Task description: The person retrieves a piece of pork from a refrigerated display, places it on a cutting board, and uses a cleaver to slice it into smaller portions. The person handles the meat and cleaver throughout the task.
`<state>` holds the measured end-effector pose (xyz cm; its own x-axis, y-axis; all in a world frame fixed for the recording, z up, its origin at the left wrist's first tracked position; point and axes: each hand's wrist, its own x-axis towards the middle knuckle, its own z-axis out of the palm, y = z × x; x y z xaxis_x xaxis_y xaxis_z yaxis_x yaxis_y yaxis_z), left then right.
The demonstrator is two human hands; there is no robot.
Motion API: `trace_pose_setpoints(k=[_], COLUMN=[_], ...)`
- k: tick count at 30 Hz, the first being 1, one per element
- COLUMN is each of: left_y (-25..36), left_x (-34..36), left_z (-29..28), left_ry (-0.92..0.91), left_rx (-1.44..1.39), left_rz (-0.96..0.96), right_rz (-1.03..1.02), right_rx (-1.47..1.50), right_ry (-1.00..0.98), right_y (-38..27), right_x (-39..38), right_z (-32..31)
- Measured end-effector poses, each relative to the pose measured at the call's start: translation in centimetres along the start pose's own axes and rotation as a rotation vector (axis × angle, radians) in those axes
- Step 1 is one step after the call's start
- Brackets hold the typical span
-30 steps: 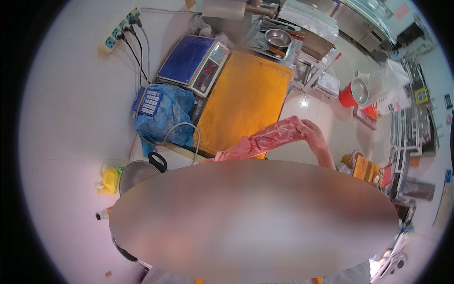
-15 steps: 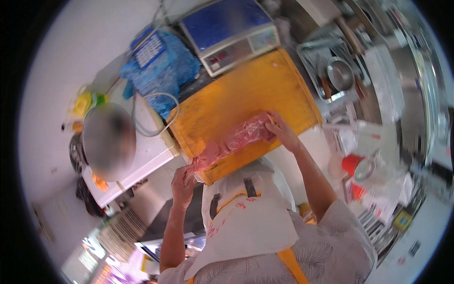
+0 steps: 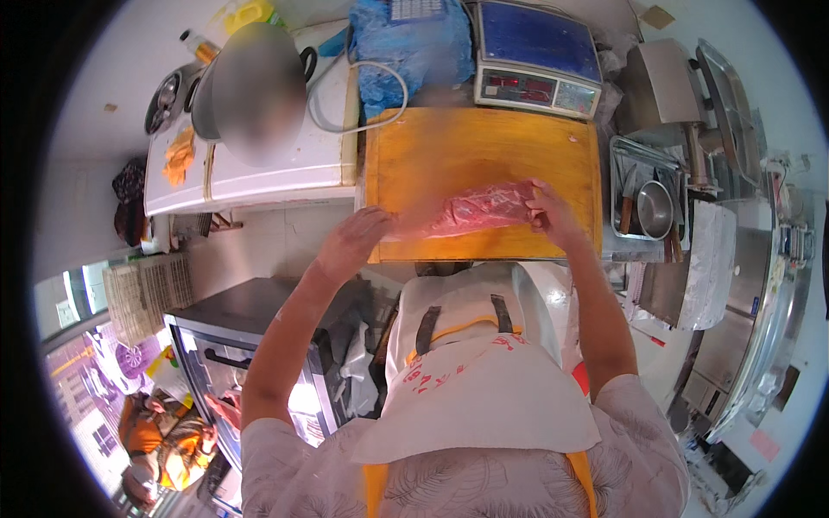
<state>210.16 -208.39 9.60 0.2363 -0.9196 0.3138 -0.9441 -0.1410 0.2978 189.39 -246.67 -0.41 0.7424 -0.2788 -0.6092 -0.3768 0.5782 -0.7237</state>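
A long strip of raw red meat [image 3: 484,210] lies stretched along the near part of a yellow cutting board [image 3: 527,147]. At its left end is my left hand [image 3: 356,238], with the fingers pinched on the thin tip near the board's left edge. My right hand [image 3: 551,216] grips the thicker right end, thumb and fingers curled round it. Paler and thinner toward the left, the meat is partly blurred there.
Behind the board stand a scale [image 3: 535,60] and a blue plastic bag [image 3: 414,60]. On the right, a metal tray [image 3: 622,160] holds a steel bowl [image 3: 654,211] and wooden-handled tools. A white counter [image 3: 276,177] with an orange cloth [image 3: 179,157] is on the left. A person in orange [image 3: 168,445] appears lower left.
The view has turned, so the board now looks level instead of slanted. Both hands still hold the meat's ends, and the strip lies more nearly parallel to the board's near edge.
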Motion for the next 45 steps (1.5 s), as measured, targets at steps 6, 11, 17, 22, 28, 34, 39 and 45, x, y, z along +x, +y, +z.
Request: trace_pose_setpoints(k=[6,11,17,22,28,34,39,45], left_y=[5.7,7.9,16.0,20.5,20.9,19.8,20.6,22.2], left_x=[-4.7,-12.2,-10.0,-7.0,0.5,6.2,9.0,10.8], left_z=[2.3,15.6,20.6,21.6,23.6,24.3,23.2,22.6], left_ry=[-0.108,0.267,0.883,1.031,1.095,0.922,0.870,0.831], left_rx=[-0.634,-1.556,-1.800,-1.563,-1.432,-1.523,-1.513,-1.438], left_rz=[-0.537,-1.380,-1.541,-1.585,-1.434,-1.496,-1.451,-1.453], right_rz=[0.254,0.201,-0.403,-0.377,-0.727,-1.059,-0.676,-0.296], right_rx=[-0.206,-0.510,-1.070,-1.138,-0.985,-0.919,-1.291,-1.228], right_ry=[-0.138,-0.361,-0.081,-0.094,-0.285,0.219,1.056,0.766], right_y=[-4.2,-8.5,-4.5,-5.8,-14.3,-12.2,-11.8,-11.5], right_x=[-1.6,2.7,8.5,6.6,9.6,1.4,-9.2,-11.0], right_z=[-1.7,0.9,-2.9,-5.2,-8.2,-21.9,-49.1,-59.0])
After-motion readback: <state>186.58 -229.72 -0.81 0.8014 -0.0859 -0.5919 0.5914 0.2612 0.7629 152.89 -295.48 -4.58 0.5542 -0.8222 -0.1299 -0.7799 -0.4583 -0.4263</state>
